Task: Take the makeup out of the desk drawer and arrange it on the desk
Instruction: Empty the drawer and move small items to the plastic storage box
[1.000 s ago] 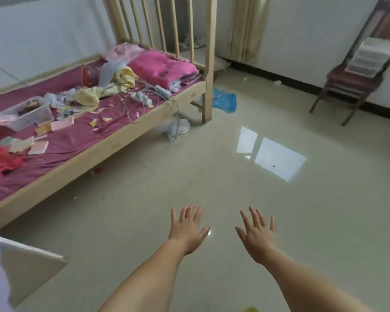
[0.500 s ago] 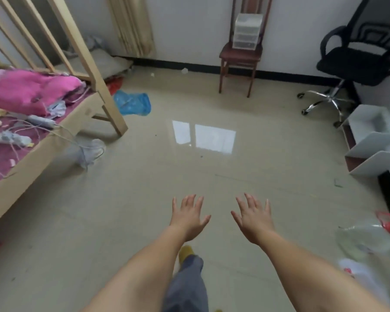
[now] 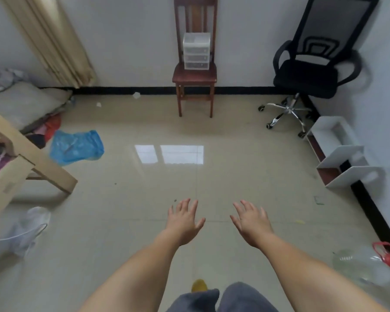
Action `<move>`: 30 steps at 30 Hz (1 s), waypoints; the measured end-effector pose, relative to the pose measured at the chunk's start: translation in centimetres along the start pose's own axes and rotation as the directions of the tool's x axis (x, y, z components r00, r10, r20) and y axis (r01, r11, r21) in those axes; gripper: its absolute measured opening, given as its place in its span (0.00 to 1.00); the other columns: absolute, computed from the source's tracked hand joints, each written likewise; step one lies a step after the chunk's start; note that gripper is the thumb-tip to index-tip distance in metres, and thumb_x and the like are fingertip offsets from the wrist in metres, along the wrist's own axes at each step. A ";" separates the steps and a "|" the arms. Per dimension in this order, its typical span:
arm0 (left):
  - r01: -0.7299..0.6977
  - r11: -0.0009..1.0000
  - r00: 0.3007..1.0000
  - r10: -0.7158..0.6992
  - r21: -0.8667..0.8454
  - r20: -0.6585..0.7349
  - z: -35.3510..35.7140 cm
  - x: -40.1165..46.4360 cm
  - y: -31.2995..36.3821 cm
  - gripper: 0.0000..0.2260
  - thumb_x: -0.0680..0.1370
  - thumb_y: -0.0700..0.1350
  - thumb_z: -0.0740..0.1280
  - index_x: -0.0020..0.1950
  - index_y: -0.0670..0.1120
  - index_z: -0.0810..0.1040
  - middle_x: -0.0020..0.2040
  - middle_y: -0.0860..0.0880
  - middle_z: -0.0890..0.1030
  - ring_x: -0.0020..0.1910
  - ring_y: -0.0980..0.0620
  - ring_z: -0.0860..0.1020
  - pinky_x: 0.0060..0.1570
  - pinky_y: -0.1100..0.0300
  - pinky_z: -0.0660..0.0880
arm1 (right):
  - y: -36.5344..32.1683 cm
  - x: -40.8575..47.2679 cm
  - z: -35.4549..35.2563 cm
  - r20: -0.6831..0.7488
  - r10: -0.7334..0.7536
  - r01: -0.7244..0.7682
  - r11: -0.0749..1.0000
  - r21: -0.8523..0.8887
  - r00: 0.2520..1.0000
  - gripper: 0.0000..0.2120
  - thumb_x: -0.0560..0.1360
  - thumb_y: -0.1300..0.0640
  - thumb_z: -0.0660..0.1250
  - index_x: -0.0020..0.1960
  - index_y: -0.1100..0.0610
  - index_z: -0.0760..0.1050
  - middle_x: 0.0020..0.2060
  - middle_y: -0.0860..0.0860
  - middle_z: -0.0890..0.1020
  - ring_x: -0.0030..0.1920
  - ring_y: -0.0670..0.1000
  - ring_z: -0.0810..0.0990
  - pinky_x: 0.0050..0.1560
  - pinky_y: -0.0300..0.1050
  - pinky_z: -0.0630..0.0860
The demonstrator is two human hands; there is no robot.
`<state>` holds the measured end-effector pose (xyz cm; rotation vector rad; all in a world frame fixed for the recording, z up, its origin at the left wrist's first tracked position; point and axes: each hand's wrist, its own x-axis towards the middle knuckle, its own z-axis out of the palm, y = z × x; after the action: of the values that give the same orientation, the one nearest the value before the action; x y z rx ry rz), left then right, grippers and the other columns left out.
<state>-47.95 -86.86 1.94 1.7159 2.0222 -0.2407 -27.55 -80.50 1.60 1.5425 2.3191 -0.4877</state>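
Observation:
My left hand [image 3: 185,220] and my right hand [image 3: 252,222] are stretched out in front of me over the bare tiled floor, palms down, fingers spread, holding nothing. A small clear plastic drawer unit [image 3: 196,51] with three drawers stands on the seat of a wooden chair [image 3: 195,75] against the far wall. No desk and no makeup are in view.
A black office chair [image 3: 313,64] stands at the back right, with white shelf pieces [image 3: 342,154] beside the right wall. A wooden bed frame [image 3: 20,154] and a blue plastic bag [image 3: 76,147] are on the left. A clear bottle [image 3: 365,264] lies at the lower right.
My view has swung to the right, away from the bed, and the wooden chair with the drawer unit now sits in the middle. Both hands stay spread and hold nothing.

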 end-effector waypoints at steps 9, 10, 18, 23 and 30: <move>-0.024 1.000 1.000 0.024 0.016 -0.005 -10.0 18.9 -5.9 0.30 0.80 0.61 0.49 0.78 0.50 0.43 0.78 0.45 0.47 0.77 0.46 0.48 0.74 0.47 0.51 | -1.0 19.4 -9.1 -0.015 -0.015 0.016 0.998 0.059 1.000 0.26 0.81 0.43 0.46 0.76 0.50 0.52 0.76 0.52 0.57 0.75 0.53 0.56 0.71 0.51 0.58; -0.017 1.000 1.000 0.018 0.026 -0.004 -11.2 21.3 -6.6 0.30 0.80 0.60 0.49 0.78 0.50 0.43 0.78 0.45 0.47 0.77 0.46 0.48 0.74 0.47 0.51 | -1.0 22.0 -10.2 -0.015 -0.022 0.023 0.998 0.062 1.000 0.25 0.81 0.43 0.46 0.76 0.50 0.52 0.76 0.53 0.57 0.75 0.53 0.56 0.71 0.51 0.59; 0.035 0.998 0.997 -0.039 -0.054 -0.071 -23.5 39.1 -11.6 0.30 0.80 0.59 0.51 0.78 0.49 0.45 0.78 0.46 0.49 0.77 0.47 0.48 0.72 0.49 0.53 | -1.6 43.9 -23.2 -0.041 -0.071 0.071 0.997 0.000 0.997 0.25 0.81 0.44 0.48 0.75 0.51 0.55 0.74 0.53 0.60 0.72 0.55 0.61 0.66 0.50 0.64; 0.085 0.995 0.994 -0.089 -0.061 -0.069 -28.9 49.6 -16.7 0.30 0.80 0.59 0.51 0.78 0.49 0.46 0.78 0.46 0.50 0.77 0.47 0.49 0.73 0.50 0.52 | -4.1 55.7 -27.7 -0.015 -0.089 0.088 0.996 -0.007 0.996 0.25 0.81 0.44 0.47 0.75 0.51 0.54 0.73 0.53 0.59 0.71 0.55 0.62 0.65 0.50 0.65; 0.015 0.999 0.997 -0.013 0.029 -0.072 -38.7 67.3 -24.7 0.29 0.80 0.59 0.51 0.77 0.48 0.49 0.77 0.45 0.52 0.76 0.47 0.51 0.71 0.50 0.55 | -7.3 73.8 -33.5 -0.035 0.016 -0.014 0.996 0.083 0.999 0.25 0.82 0.44 0.47 0.75 0.52 0.53 0.73 0.52 0.60 0.70 0.55 0.63 0.63 0.50 0.67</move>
<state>-88.04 -15.98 0.67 1.7521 2.0929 -0.2166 -64.01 -7.78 0.03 1.6178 2.3393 -0.5640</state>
